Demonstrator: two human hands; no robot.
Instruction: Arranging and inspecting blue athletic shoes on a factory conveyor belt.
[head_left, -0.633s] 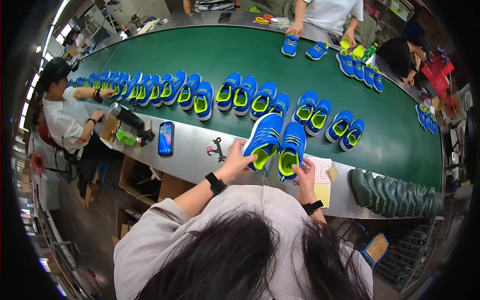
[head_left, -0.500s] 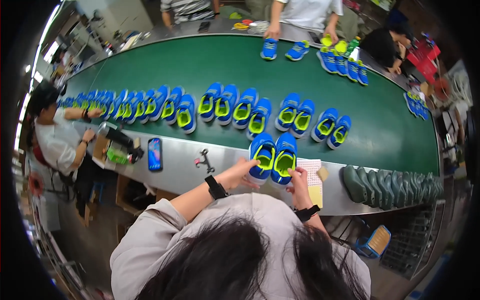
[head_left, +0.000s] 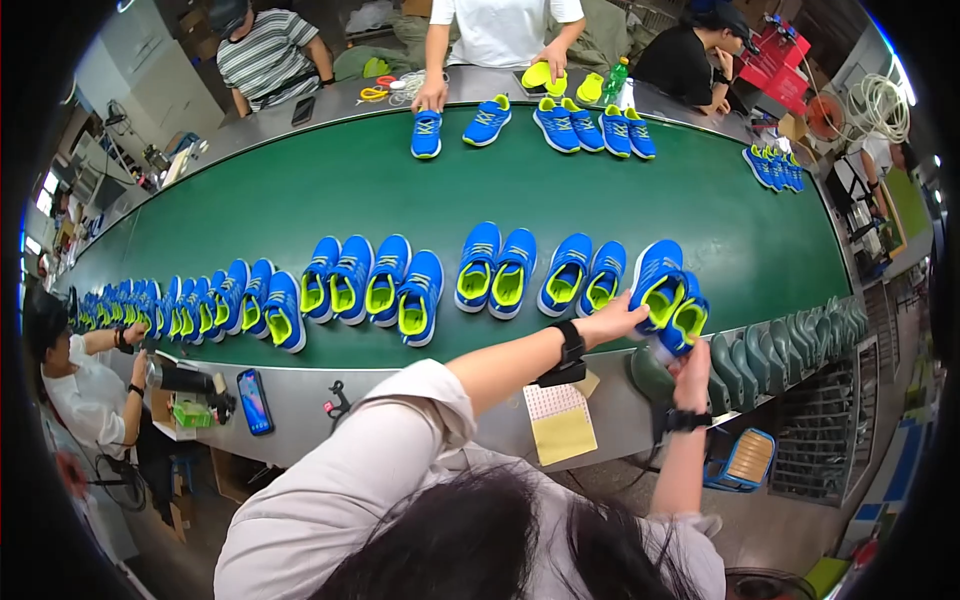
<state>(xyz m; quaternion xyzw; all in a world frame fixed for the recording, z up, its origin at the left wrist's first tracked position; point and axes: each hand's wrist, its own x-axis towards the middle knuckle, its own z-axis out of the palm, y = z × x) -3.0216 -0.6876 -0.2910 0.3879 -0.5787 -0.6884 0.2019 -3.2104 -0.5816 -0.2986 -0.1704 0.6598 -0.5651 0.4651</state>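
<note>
A pair of blue sneakers with lime-green linings is in my hands at the near right edge of the green table. My left hand (head_left: 614, 318) grips the left sneaker (head_left: 662, 258) at its heel end. The right sneaker (head_left: 696, 300), tilted and partly overlapping the other, has its heel in my right hand (head_left: 690, 374). Both hands are closed, though some fingers are hidden behind the shoes. Just left of them a pair of matching sneakers (head_left: 566, 275) stands on the table, toes pointing away from me.
A long row of sneakers (head_left: 345, 280) runs leftward along the green tabletop (head_left: 380, 190). Dark green shoe lasts (head_left: 765, 355) line the near right edge. A phone (head_left: 255, 402), paper pad (head_left: 563, 432) and small tripod (head_left: 338, 400) lie on the metal edge. Co-workers sit opposite and at left.
Both hands have carried the pair of sneakers to the right and away from me. My view has turned right, and a co-worker opposite keeps a hand on another sneaker.
</note>
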